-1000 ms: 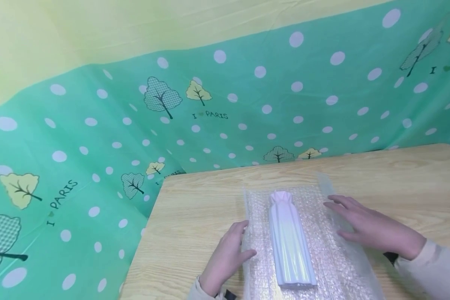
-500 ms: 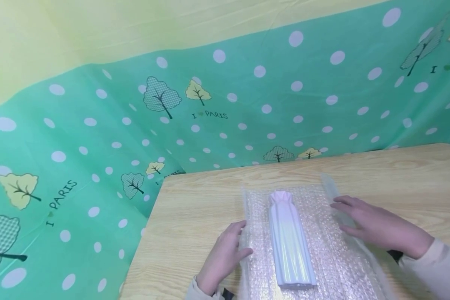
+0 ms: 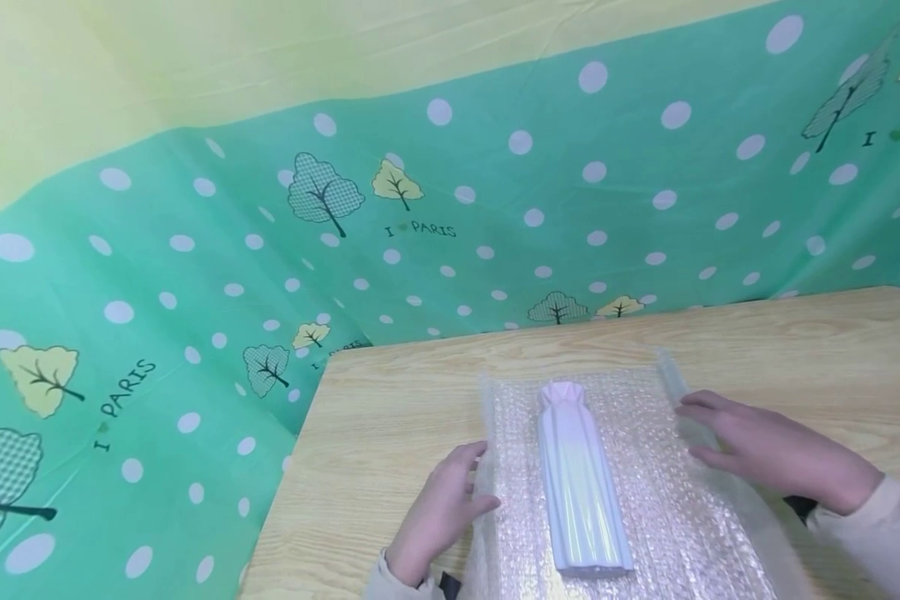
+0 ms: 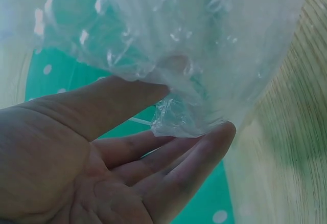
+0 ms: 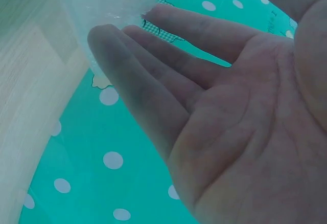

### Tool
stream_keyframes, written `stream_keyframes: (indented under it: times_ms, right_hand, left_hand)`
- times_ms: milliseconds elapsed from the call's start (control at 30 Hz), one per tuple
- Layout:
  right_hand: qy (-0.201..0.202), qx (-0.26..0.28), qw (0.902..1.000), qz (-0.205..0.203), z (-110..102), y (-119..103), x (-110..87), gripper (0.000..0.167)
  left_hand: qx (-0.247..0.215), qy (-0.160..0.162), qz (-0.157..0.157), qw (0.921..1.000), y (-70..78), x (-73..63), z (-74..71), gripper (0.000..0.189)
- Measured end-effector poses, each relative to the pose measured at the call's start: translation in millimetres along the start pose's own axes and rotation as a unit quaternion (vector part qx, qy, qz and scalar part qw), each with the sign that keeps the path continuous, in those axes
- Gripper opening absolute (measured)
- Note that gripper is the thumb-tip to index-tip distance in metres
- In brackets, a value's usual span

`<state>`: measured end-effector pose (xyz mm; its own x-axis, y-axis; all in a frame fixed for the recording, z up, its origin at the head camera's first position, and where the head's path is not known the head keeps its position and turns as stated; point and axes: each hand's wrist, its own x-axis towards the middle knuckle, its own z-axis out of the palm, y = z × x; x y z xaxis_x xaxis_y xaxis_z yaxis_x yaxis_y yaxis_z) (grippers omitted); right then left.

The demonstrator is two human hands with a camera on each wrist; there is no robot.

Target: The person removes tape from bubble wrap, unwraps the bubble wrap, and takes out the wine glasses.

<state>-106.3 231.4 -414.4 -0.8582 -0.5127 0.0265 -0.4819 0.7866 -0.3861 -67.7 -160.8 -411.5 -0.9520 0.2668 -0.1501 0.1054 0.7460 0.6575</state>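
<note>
A glossy vase [image 3: 581,479] with vertical folds and a ruffled mouth, pink fading to pale blue, lies on a sheet of clear bubble wrap [image 3: 660,483]. My left hand [image 3: 442,500] is at the wrap's left edge, thumb apart from the fingers. In the left wrist view, the wrap's crumpled edge [image 4: 179,116] reaches between thumb and fingers, and the thumb tip shows through it. At the right edge is my right hand [image 3: 780,450], its fingers extended. The right wrist view has those fingers [image 5: 122,65] against the wrap; most of the thumb is out of frame.
A light wood table [image 3: 390,417] lies under the wrap. Behind it hangs a green curtain [image 3: 450,200] with white dots and printed trees. The wrap's right border [image 3: 671,375] stands up from the table.
Both hands have shifted outward, the right one further. The bubble wrap's side edges have spread apart with them. The vase has stayed in place.
</note>
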Motion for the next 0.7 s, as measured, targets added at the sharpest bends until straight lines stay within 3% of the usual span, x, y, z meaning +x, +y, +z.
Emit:
stream_keyframes:
  times_ms: [233, 500, 700]
  right_hand:
    - [0.004, -0.003, 1.0, 0.003, -3, 7, -2.1, 0.049]
    - [0.019, -0.017, 0.9993, -0.026, -4, 11, -4.6, 0.043]
    - [0.019, -0.021, 0.9992, -0.027, -3, 16, -6.8, 0.047]
  left_hand:
    - [-0.013, -0.002, -0.006, 0.9999, -1.9, -0.7, -3.4, 0.07]
    - [-0.019, -0.009, -0.012, 0.9997, -9.0, 1.5, -7.4, 0.07]
    - [-0.018, -0.008, -0.01, 0.9998, -11.3, 3.7, -7.9, 0.068]
